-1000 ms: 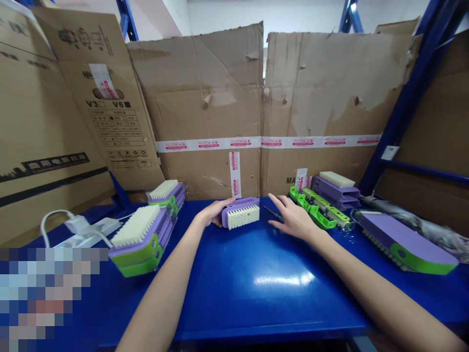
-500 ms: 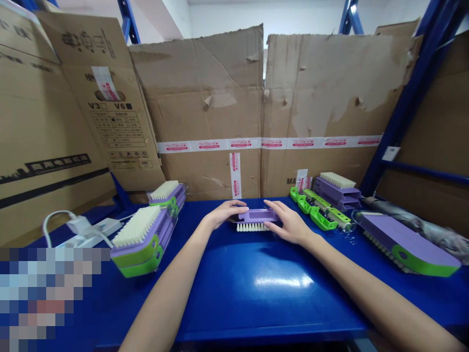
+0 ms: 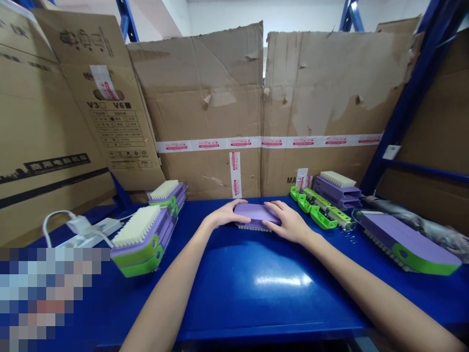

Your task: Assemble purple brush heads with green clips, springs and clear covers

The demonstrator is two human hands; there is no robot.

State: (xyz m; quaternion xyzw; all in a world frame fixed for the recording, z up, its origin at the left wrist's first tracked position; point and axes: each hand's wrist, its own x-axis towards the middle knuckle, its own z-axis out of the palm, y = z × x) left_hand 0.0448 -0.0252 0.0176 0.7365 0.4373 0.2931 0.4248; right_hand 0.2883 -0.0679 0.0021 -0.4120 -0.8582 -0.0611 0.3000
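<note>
A purple brush [image 3: 256,213] lies at the back middle of the blue table, its smooth purple face up and white bristles down. My left hand [image 3: 227,214] grips its left end, thumb along the near edge and fingers over the far side. At the right end my right hand [image 3: 287,221] holds the same brush, fingers over the top and thumb at the near edge. Just right of it lie green clip-like parts [image 3: 322,217] in a row. Farther right, a purple and green brush [image 3: 414,242] rests bristles down.
Purple and green brushes [image 3: 146,254] are stacked bristles up at the left, beside a white power strip [image 3: 91,233] with cables. More purple pieces [image 3: 335,193] stand at the back right. Cardboard [image 3: 205,112] walls the blue table [image 3: 227,303] at the back.
The brush between my hands has tipped so its smooth purple top shows instead of the slotted side, and less bristle is visible. My left thumb has come down onto its near edge.
</note>
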